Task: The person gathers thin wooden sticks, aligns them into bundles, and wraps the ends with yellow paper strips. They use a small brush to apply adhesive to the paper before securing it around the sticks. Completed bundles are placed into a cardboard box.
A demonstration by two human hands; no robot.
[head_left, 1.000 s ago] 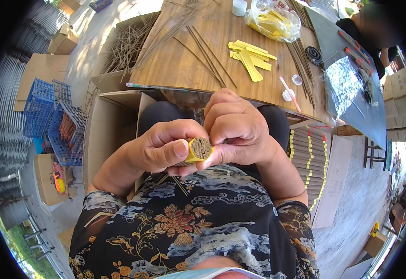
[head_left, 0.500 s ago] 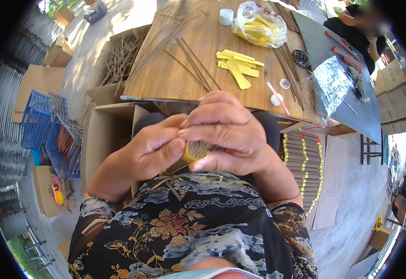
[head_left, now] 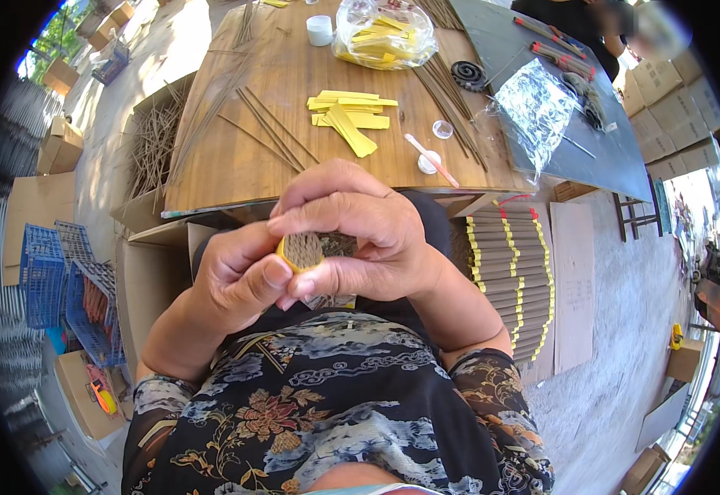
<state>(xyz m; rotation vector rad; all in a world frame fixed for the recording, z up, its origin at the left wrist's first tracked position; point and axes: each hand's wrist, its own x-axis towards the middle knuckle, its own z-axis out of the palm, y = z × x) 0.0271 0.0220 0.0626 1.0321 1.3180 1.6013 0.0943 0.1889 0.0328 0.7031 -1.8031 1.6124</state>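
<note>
Between my hands, above my lap, is a round bundle of thin brown incense sticks point(head_left: 303, 250), a yellow paper band around its end. That end is tilted up toward me. My left hand point(head_left: 240, 268) grips the band's left side, thumb pressed at the near edge. From the right, my right hand point(head_left: 368, 231) closes around the bundle, thumb on the near side and fingers arched over the far side. The bundle's lower length is mostly hidden. Beyond my hands, yellow paper strips point(head_left: 348, 117) and several loose sticks point(head_left: 265, 124) lie on the wooden table point(head_left: 203, 157).
A clear bag of yellow strips point(head_left: 383, 37), a white jar point(head_left: 320, 30) and a pink stick across a small lid point(head_left: 431, 161) are on the table. Banded bundles point(head_left: 504, 280) lie low at right. An open stick-filled box point(head_left: 150, 136) stands left. A person point(head_left: 578, 25) is far right.
My view has swung right, so the surroundings sit further left. The bundle's end now shows more fully, and my fingers have shifted slightly around it.
</note>
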